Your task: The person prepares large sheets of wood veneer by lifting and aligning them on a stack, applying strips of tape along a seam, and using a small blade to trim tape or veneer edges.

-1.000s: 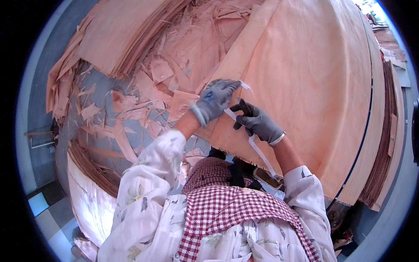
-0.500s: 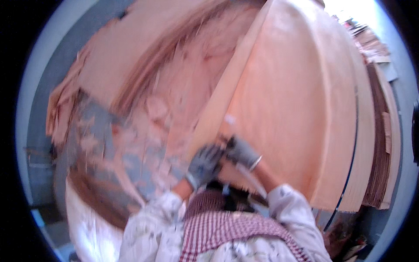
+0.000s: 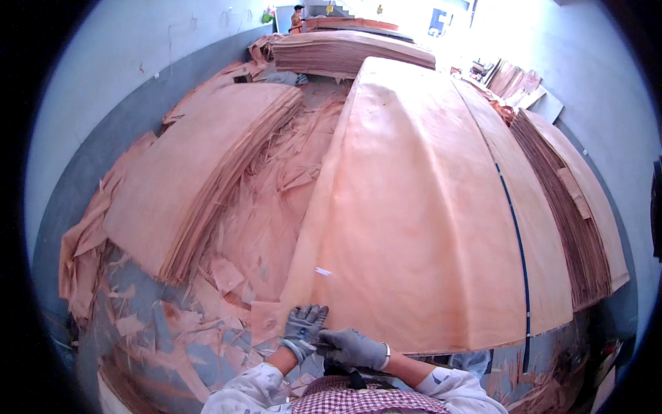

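Wavy tan wood-veneer sheet [image 3: 400, 241]: edge could split if tugged
Grey-gloved left hand [image 3: 303, 327]: fingers extended
Grey-gloved right hand [image 3: 354, 347]: curled; grip unclear

My gloved left hand [image 3: 305, 332] spreads over the near left corner of a broad wood sheet [image 3: 393, 207], my gloved right hand [image 3: 353, 348] curls close beside it, a small white strip [image 3: 323, 272] lies just beyond, and 2 wood stacks [image 3: 203, 172] flank the sheet.
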Demonstrator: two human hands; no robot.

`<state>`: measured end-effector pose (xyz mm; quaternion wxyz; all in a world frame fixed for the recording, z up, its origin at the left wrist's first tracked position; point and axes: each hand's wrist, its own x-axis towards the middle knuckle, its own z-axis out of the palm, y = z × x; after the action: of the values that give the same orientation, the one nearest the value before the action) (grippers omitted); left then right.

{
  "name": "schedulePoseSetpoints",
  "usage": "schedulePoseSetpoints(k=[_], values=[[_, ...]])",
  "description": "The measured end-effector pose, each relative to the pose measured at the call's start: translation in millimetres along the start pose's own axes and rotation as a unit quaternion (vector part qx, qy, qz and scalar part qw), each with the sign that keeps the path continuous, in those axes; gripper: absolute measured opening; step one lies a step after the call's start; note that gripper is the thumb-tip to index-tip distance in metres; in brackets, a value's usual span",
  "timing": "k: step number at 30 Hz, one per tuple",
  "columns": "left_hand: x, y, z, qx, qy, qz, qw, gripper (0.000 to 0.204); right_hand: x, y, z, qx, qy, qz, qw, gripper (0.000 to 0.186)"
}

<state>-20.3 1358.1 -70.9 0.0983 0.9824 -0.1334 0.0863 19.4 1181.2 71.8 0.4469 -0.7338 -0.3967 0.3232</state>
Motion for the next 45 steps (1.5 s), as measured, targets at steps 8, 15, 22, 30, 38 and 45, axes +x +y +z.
schedulePoseSetpoints(k=[8,15,22,30,38,45], values=[[-34.4,29.3,-24.5,-0.092,-0.008,-0.303,0.949,0.06,-168.2,-90.0,-47.0,0.104,0.218,-0.117,0.963,0.029],[-35.9,3.0,3.9,-0.356,0.146,-0.359,0.85,0.016,-439.6,-44.8,-1.9,0.214,0.509,-0.066,0.831,0.027],[-21.9,-106.3,-67.4,-0.411,0.205,-0.406,0.79,0.021,-640.5,-74.0,61.3,0.164,0.748,0.029,0.643,0.028],[56.9,124.8,-3.9,0.096,0.275,-0.099,0.951,0.064,-716.8,-18.4,109.6,0.028,0.791,0.2,0.578,0.013],[125.3,430.6,45.4,-0.226,0.077,0.115,0.964,0.034,-800.1,-1.2,25.7,-0.06,0.783,0.224,0.577,0.013],[178.8,583.1,80.8,-0.324,-0.001,0.165,0.931,0.017,-871.4,33.4,-16.6,-0.029,0.798,0.241,0.551,0.015]])
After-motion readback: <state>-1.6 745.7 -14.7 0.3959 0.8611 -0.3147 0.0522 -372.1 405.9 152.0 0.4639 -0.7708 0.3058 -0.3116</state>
